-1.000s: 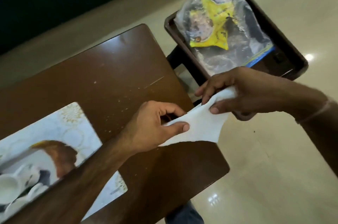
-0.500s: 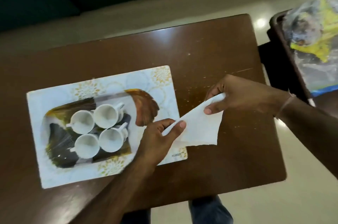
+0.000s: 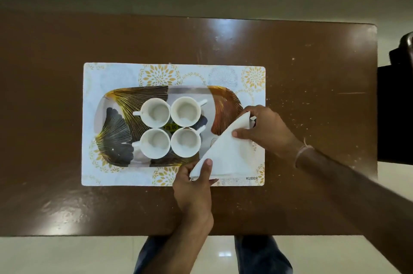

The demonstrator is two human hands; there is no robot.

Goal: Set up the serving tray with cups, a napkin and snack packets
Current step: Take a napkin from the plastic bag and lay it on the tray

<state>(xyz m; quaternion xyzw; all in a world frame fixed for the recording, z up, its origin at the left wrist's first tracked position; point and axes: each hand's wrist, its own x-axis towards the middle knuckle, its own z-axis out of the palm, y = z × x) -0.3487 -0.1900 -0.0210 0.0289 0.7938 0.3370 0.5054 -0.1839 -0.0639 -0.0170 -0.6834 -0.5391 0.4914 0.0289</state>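
- I hold the napkin (image 3: 225,153), folded into a triangle, by two of its corners so the fold stays crisp while I bring it to the tray (image 3: 116,115).
- My left hand (image 3: 194,186) pinches the napkin's near corner between thumb and fingers, just off the tray's near edge.
- My right hand (image 3: 266,130) grips the far corner at the tray's right end, thumb pressed on top of the paper.
- The napkin lies stretched between both hands across the tray's right end, partly over the placemat (image 3: 125,72); whether it rests flat or hangs just above, I cannot tell.
- The four cups (image 3: 169,127) stand packed in a square at the tray's middle, which, I judge, leaves the right end free for the napkin.
- No snack packets lie on the tray, so I take that step as not yet done.
- A yellow price sticker (image 3: 171,127) on the tray, between the cups, reads "78.00".
- Right of the tray, on the placemat's near corner, a printed word (image 3: 251,178) reads "KUBER".
- The tray sits on the placemat, on the brown table (image 3: 312,72).
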